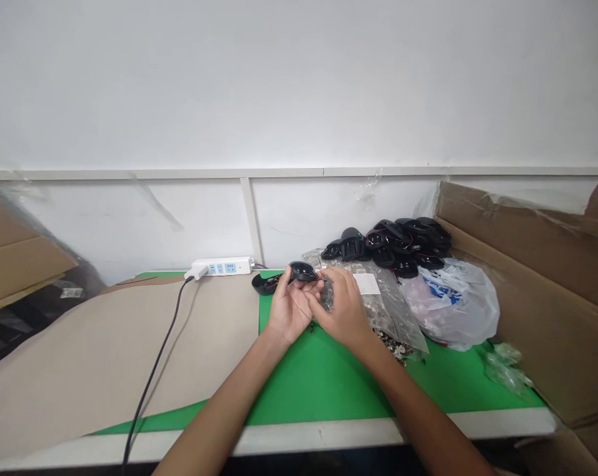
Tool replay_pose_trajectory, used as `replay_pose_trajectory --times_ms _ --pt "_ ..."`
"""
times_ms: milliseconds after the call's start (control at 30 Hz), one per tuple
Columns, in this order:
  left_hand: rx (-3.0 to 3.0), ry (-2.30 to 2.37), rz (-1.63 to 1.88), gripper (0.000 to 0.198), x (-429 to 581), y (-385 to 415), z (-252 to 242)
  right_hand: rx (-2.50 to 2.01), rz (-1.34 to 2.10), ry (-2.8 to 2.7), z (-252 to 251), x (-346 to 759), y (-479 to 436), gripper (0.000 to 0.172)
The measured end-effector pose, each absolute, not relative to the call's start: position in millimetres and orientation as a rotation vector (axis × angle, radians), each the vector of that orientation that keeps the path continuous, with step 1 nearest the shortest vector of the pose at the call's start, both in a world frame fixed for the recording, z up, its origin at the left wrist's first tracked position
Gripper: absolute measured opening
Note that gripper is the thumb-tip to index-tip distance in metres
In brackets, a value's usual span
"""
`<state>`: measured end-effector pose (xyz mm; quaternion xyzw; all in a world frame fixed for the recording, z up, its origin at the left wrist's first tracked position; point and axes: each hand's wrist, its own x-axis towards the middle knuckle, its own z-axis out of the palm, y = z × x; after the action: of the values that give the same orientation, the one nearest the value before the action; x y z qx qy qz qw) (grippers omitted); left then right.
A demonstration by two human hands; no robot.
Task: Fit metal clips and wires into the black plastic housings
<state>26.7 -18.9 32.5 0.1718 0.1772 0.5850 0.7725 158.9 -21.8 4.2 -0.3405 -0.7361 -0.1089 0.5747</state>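
Note:
My left hand (292,307) is closed around a glossy black plastic shell (303,271), held above the green table top. A second black curved part (266,284) extends to its left, with a thin red wire near the join. At the shell's right end, my right hand (341,304) has its fingers bent in a pinch; whatever lies between them is too small to name. Just beyond my right hand lies a clear plastic bag (388,304) with a white label (366,283). Small metal pieces (395,347) spill out by my right forearm.
Several black shells with red wires (393,241) are heaped at the back right. A white plastic bag (458,304) sits beside a cardboard box (517,311). On the left are a cardboard sheet (105,344), a power strip (224,266) and a black cable (163,350).

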Motion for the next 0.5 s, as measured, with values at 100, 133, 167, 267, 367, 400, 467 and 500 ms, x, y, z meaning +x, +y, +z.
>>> replay_pose_trajectory --times_ms 100,133,167,267,367,400,467,500 --pt "0.435 0.364 1.265 0.04 26.9 -17.1 27.8 -0.792 -0.262 -1.713 5.2 160.3 -21.3 0.04" --pt "0.455 0.357 1.261 0.037 26.7 -16.5 26.3 -0.786 -0.266 -1.713 5.8 160.7 -21.5 0.038" --pt "0.473 0.35 1.258 0.035 26.4 -16.0 25.0 -0.778 -0.271 -1.713 6.5 161.0 -21.8 0.035" --pt "0.53 0.323 1.247 0.031 25.8 -15.6 23.1 -0.744 -0.295 -1.727 8.6 161.5 -23.1 0.023" --pt "0.554 0.3 1.253 0.03 26.4 -17.0 24.4 -0.706 -0.317 -1.737 9.8 161.5 -24.2 0.019" --pt "0.55 0.294 1.261 0.029 26.8 -17.7 25.2 -0.698 -0.326 -1.737 9.9 161.5 -24.4 0.02" --pt "0.537 0.283 1.284 0.025 27.7 -19.2 27.0 -0.687 -0.339 -1.734 9.8 161.6 -24.7 0.021" --pt "0.531 0.28 1.289 0.024 28.0 -19.9 27.8 -0.683 -0.341 -1.735 9.8 161.7 -24.8 0.022"
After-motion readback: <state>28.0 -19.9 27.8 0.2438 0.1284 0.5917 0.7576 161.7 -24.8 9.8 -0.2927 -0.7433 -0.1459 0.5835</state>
